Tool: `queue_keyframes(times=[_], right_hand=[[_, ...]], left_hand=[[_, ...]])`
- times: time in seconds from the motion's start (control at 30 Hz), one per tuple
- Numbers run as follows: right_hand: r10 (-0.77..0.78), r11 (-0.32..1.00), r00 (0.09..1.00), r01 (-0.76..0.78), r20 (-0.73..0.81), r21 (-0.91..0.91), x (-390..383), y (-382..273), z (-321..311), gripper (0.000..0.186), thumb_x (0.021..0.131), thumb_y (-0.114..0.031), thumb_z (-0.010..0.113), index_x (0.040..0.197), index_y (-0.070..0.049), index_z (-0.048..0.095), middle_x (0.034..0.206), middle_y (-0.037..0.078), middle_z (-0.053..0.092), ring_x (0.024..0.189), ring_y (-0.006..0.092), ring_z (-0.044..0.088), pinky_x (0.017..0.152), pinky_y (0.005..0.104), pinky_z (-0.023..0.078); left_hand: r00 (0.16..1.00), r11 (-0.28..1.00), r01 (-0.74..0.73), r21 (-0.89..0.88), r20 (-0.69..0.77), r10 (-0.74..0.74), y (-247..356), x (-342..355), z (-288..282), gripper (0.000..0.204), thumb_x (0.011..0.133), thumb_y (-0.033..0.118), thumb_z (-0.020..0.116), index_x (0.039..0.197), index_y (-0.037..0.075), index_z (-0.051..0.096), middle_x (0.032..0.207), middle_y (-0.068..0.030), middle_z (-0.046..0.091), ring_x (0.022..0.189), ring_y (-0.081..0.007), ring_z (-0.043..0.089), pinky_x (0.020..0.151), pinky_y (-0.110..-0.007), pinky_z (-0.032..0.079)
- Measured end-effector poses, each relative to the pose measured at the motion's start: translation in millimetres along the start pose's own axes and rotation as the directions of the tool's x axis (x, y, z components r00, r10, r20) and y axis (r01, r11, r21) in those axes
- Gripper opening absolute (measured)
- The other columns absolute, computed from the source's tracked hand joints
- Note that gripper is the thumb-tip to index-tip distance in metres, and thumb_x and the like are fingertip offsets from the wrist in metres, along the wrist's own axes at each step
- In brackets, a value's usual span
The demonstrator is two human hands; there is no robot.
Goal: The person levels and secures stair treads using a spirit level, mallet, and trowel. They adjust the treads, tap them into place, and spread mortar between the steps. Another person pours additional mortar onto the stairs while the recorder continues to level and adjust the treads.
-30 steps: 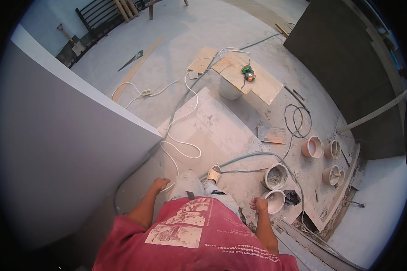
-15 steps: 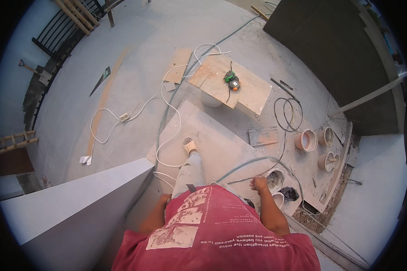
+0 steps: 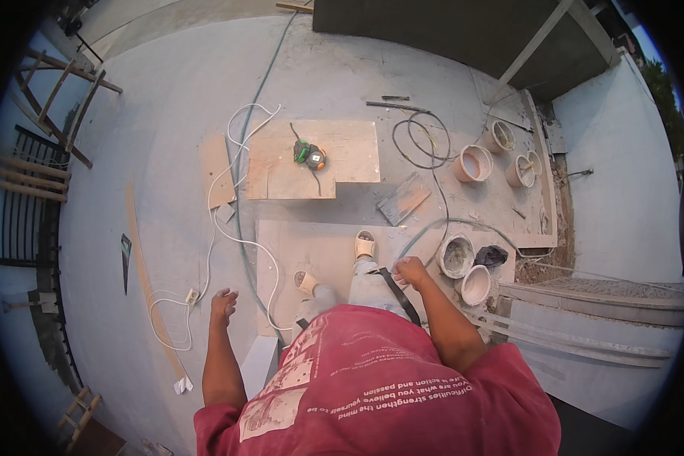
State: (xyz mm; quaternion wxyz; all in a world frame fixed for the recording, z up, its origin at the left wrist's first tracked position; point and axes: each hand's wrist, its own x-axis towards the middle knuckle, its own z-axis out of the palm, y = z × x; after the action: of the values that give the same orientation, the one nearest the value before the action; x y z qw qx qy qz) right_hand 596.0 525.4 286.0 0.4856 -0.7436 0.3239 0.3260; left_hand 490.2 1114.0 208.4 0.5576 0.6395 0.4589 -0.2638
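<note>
My left hand (image 3: 223,305) hangs out to the left above the pale floor, fingers loosely apart, with nothing in it. Nearest to it is a white power strip (image 3: 192,297) on a white cable. My right hand (image 3: 410,272) is closed in front of my right hip; whatever its fingers may hold is hidden. Beside that hand a dark strap (image 3: 400,293) runs down along my trousers. Just right of it stand a bucket with grey residue (image 3: 457,256) and a pale bucket (image 3: 476,285). A black plastic bag (image 3: 492,257) lies next to them.
Ahead, a low board platform (image 3: 281,178) bears a green, black and orange tool (image 3: 309,154). A green hose (image 3: 241,228) and white cable cross the floor. Several buckets, including a pinkish one (image 3: 473,163), stand right. A handsaw (image 3: 125,262) lies left.
The view has turned right, and the white ledge at lower left has mostly left it. My left hand has come out from beside my body. Both sandalled feet now show.
</note>
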Motion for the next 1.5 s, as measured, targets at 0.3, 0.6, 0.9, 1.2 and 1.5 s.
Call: queue_keyframes(times=[0.3,0.6,0.9,1.2,1.5], right_hand=[[-0.029,0.995,0.96,0.002,-0.277,-0.1,58.7,112.8,-8.5,0.021,0.083,-0.015,0.062,0.081,0.005,0.068,0.072,0.014,0.067,0.059,0.0268,0.065,0.051,0.0394,0.051],[0.427,0.839,0.903,-0.375,-0.051,0.395,24.8,143.7,-88.9,0.025,0.088,-0.017,0.063,0.102,0.001,0.068,0.088,0.016,0.07,0.065,0.0298,0.068,0.05,0.0401,0.052],[0.359,0.621,0.909,-0.063,-0.212,0.781,19.6,164.0,-154.9,0.02,0.091,-0.02,0.061,0.099,-0.003,0.065,0.08,0.008,0.067,0.064,0.0189,0.066,0.05,0.031,0.051],[0.241,0.878,0.93,-0.087,-0.279,0.47,-39.5,247.1,-55.1,0.023,0.089,-0.019,0.057,0.075,-0.003,0.066,0.074,0.008,0.065,0.064,0.0187,0.062,0.058,0.038,0.048],[0.585,0.404,0.797,-0.445,0.148,0.799,-81.3,204.2,8.6,0.033,0.091,-0.028,0.06,0.086,0.002,0.071,0.081,0.011,0.069,0.07,0.0193,0.064,0.066,0.0376,0.05]], left_hand=[[0.961,0.959,0.079,0.272,0.236,-0.147,67.7,8.7,112.3,0.087,0.078,0.021,0.083,0.149,-0.001,0.038,0.118,-0.0177,0.063,0.102,-0.0286,0.062,0.083,-0.04,0.051],[0.883,0.609,-0.295,0.736,0.453,-0.12,117.3,-21.1,237.6,0.061,0.086,0.029,0.073,0.138,0.005,0.053,0.121,-0.0129,0.062,0.102,-0.0287,0.06,0.085,-0.043,0.05],[0.913,0.774,-0.239,0.587,0.406,-0.026,325.2,27.1,390.0,0.039,0.087,0.034,0.069,0.118,0.013,0.061,0.099,0.0012,0.058,0.088,-0.0177,0.057,0.076,-0.036,0.045],[0.703,0.568,-0.599,0.565,0.71,0.035,359.4,-20.0,519.0,0.07,0.09,0.037,0.069,0.142,-0.004,0.048,0.125,-0.015,0.063,0.111,-0.025,0.062,0.093,-0.038,0.05],[0.563,-0.142,-0.816,0.56,0.826,0.021,286.2,73.6,400.6,0.03,0.084,0.032,0.071,0.103,0.009,0.075,0.101,-0.0236,0.069,0.098,-0.0363,0.066,0.083,-0.042,0.051]])
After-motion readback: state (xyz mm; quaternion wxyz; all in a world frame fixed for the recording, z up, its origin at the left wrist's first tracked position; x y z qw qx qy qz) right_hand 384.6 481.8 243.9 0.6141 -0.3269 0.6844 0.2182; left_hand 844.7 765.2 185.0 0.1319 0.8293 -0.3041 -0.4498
